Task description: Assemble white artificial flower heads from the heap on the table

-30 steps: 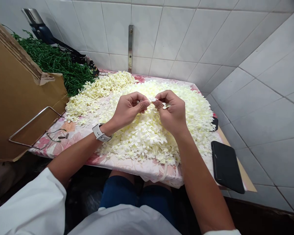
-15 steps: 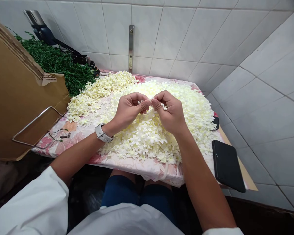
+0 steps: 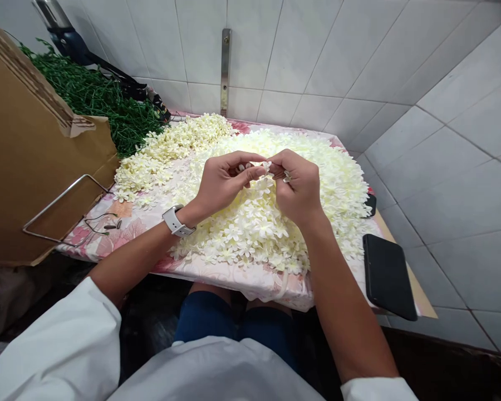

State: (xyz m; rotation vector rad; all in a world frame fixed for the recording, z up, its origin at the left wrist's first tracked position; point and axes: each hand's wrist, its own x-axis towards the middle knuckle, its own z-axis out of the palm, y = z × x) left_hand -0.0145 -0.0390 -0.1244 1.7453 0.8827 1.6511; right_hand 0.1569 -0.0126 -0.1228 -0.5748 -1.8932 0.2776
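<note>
White flower (image 3: 267, 166), between left hand (image 3: 221, 181), right hand (image 3: 299, 186)

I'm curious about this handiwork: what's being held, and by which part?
White flowers, in the left hand and right hand, one between their fingertips; which part they pinch can't be told.

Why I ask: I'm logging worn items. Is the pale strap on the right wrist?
No, the pale strap is around the left wrist, while the right wrist is bare.

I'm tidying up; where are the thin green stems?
In the head view, the stems lie upper left, behind brown cardboard, beside the smaller cream flower pile.
</note>
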